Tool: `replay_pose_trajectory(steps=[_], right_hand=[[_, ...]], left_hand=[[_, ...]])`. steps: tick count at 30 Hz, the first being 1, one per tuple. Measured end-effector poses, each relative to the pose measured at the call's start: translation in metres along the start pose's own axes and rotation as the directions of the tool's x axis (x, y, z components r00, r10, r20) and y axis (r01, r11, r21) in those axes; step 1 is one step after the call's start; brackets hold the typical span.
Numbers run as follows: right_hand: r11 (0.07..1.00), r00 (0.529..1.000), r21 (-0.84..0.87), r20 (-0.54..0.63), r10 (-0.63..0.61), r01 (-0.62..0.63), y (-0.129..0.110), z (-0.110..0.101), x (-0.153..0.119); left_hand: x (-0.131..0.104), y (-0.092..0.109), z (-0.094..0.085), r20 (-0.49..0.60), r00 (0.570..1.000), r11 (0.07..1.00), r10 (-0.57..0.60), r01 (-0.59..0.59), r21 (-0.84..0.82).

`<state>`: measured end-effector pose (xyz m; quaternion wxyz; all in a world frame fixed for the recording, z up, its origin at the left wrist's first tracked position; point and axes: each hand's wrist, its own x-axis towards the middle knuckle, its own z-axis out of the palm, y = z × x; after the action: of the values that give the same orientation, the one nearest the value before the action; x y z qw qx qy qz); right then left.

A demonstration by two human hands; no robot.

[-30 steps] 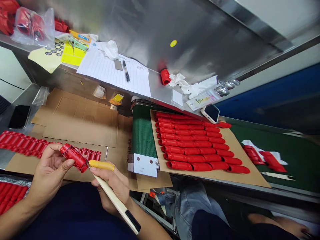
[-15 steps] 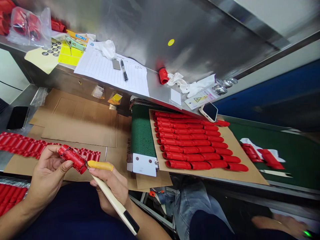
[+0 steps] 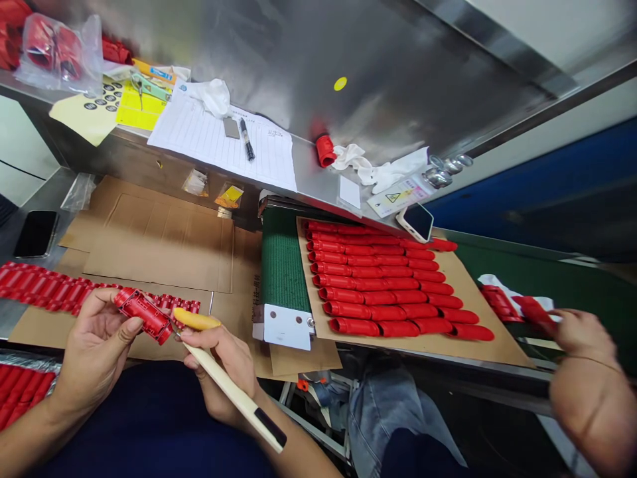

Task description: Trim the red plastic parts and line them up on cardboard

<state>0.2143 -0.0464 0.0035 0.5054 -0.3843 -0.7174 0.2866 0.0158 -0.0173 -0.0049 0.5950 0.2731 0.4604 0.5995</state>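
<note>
You have the red part (image 3: 143, 315) in your left hand (image 3: 102, 342), in front of your body and beside the row of red pieces (image 3: 54, 292). The fingers of this hand are clamped on its upper end and its side, with the thumb on the side nearer to you. Your right hand (image 3: 223, 365) has its fingers wrapped around the pale-handled tool (image 3: 233, 392); a yellow cover (image 3: 196, 320) is on one finger. The tool's tip is at the lower end of the part, but I cannot tell if it touches.

The part looks like moulded plastic, so I judge it light and rather stiff. Its smooth outside may slip a little, and the thin edges could be scratched or chipped. It is better to hold it by the curved body, near the end away from the tip.

At the far left, a clear bag (image 3: 89, 36) contains curved red pieces. Against the ledge front (image 3: 134, 156), one small bag (image 3: 189, 188) has something white inside; a second small bag (image 3: 223, 200) has something yellow. At the lower left, a plastic-lined container (image 3: 30, 360) holds red pieces in rows.
</note>
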Motion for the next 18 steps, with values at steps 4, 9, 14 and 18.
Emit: replay_pose_trajectory(steps=[4, 9, 14, 18], right_hand=[[0.964, 0.966, -0.176, 0.205, -0.160, 0.197, 0.007, -0.014, 0.007], [0.970, 0.962, -0.151, 0.226, -0.153, 0.190, 0.010, -0.018, 0.005], [0.858, 0.918, 0.327, 0.126, 0.375, -0.396, 0.010, -0.010, 0.006], [0.629, 0.858, 0.610, 0.183, 0.480, -0.482, 0.012, -0.001, 0.009]], left_hand=[[0.003, 0.003, 0.003, 0.042, 0.995, 0.996, -0.089, 0.089, 0.020], [0.005, 0.002, -0.001, 0.062, 0.989, 0.988, -0.133, 0.128, 0.085], [0.000, 0.001, -0.004, 0.102, 0.991, 0.967, 0.082, -0.104, 0.234], [-0.004, 0.002, 0.001, 0.145, 0.970, 0.932, 0.197, -0.231, 0.278]])
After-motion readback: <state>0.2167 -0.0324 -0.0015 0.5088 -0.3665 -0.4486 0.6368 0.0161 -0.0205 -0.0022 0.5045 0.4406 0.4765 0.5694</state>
